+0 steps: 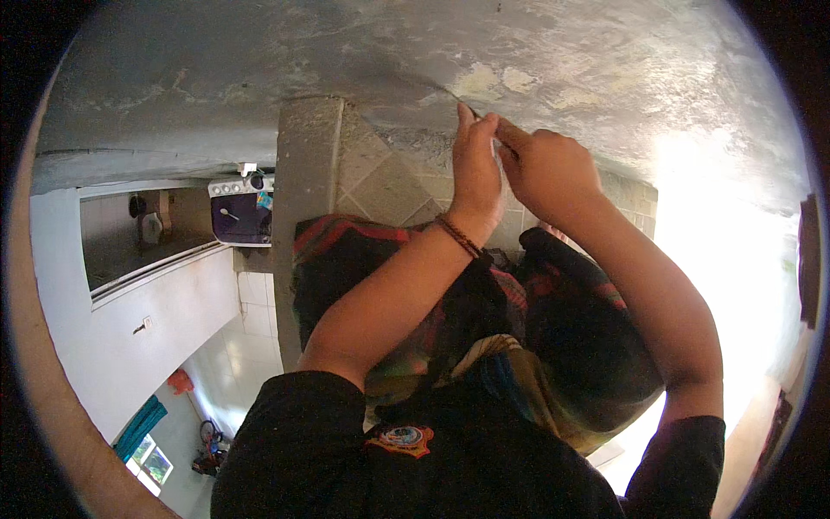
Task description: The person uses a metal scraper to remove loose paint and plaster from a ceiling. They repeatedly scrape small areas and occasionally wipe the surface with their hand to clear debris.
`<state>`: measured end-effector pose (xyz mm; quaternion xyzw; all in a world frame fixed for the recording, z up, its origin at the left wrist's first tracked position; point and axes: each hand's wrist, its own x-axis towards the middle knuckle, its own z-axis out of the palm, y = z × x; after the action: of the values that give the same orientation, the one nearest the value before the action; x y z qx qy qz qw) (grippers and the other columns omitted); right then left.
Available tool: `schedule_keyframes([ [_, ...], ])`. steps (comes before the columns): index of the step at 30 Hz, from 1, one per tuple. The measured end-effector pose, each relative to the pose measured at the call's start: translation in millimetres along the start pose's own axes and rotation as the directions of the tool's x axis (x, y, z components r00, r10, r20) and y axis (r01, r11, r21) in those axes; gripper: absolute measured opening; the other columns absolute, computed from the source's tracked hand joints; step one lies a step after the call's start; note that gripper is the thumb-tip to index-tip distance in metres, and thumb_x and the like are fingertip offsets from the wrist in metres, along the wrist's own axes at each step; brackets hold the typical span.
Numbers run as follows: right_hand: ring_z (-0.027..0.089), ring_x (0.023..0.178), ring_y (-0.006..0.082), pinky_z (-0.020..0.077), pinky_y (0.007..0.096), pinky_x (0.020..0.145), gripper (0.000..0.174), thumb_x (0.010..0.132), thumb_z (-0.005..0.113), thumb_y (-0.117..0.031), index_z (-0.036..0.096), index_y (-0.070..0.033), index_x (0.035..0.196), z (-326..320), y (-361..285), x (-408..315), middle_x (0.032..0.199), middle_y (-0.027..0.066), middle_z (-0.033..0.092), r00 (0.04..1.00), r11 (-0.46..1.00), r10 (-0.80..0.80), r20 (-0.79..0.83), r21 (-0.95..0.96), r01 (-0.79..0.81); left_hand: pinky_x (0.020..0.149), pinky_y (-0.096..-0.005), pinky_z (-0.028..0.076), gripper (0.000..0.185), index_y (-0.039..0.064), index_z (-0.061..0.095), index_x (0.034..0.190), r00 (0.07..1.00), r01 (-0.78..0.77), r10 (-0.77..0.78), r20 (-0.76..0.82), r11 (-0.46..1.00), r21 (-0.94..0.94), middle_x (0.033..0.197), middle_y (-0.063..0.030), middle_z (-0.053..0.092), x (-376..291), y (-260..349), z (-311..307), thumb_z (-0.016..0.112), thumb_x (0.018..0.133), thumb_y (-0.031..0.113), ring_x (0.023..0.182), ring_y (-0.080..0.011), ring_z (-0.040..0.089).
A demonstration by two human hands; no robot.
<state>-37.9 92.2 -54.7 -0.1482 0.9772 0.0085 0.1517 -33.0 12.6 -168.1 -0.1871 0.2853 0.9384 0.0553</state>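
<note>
My left hand (478,162), with a dark braided bracelet on its wrist, is raised before the stained plaster wall (402,52). Beside it, fingertips close together, is my right hand (551,168), its fingers curled round a thin dark object (474,113). The thin object shows between the fingertips of both hands near the wall; its kind is too small to tell. Whether the left fingers grip it or only touch it is not clear. A patterned dark cloth (363,259) covers my legs below the hands.
A grey ledge (305,168) runs left of my legs, with floor tiles (389,185) at the wall's foot. A twin-tub washing machine (240,214) stands by a doorway at the left. A bicycle (211,434) is at the lower left. Bright light floods the right.
</note>
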Motion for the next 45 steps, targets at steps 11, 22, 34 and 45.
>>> schedule_keyframes([
  [11,0.073,0.079,0.0434,0.0590,0.0547,0.069,0.033,0.102,0.052,-0.027,0.063,-0.018,0.131,3.4,8.9,1.5,0.086,0.0218,0.073,0.993,0.998,-0.031,-0.117,0.052,0.037,0.125,-0.0333,0.018,0.077,0.001,0.016,0.163,0.997,-0.061,0.058,0.044,0.996,0.068,0.160,-0.0080,0.035,-6.1,3.9,6.1,0.056,0.102,0.022,0.146,-0.0157,0.034],
  [22,0.073,0.085,0.0419,0.0596,0.0533,0.072,0.035,0.100,0.053,-0.028,0.063,-0.019,0.134,31.8,-15.5,42.4,0.094,0.0212,0.074,0.994,0.999,-0.037,0.102,-0.016,0.039,0.093,-0.0375,0.046,0.036,0.003,0.050,0.127,0.998,-0.008,0.000,-0.058,0.990,-0.139,0.105,-0.0039,0.054,29.4,2.8,-34.3,0.054,0.098,0.024,0.104,-0.0191,0.054],
  [34,0.074,0.079,0.0419,0.0612,0.0518,0.067,0.036,0.100,0.052,-0.024,0.061,-0.012,0.133,10.5,7.9,-3.2,0.089,0.0228,0.073,0.993,0.997,-0.072,-0.098,-0.035,0.069,0.117,-0.0348,0.031,0.064,0.003,0.034,0.153,0.997,-0.074,0.075,-0.030,0.997,0.029,0.138,-0.0057,0.050,-4.0,0.6,5.3,0.057,0.096,0.022,0.129,-0.0184,0.048],
  [45,0.075,0.086,0.0402,0.0610,0.0523,0.073,0.041,0.101,0.048,-0.021,0.058,-0.009,0.139,33.4,-11.6,28.6,0.094,0.0234,0.074,0.998,0.996,-0.055,0.010,-0.074,0.055,0.098,-0.0366,0.044,0.069,0.003,0.030,0.154,0.999,-0.033,0.033,0.004,0.994,-0.101,0.116,-0.0064,0.052,22.9,1.7,-24.7,0.055,0.092,0.020,0.106,-0.0199,0.052],
])
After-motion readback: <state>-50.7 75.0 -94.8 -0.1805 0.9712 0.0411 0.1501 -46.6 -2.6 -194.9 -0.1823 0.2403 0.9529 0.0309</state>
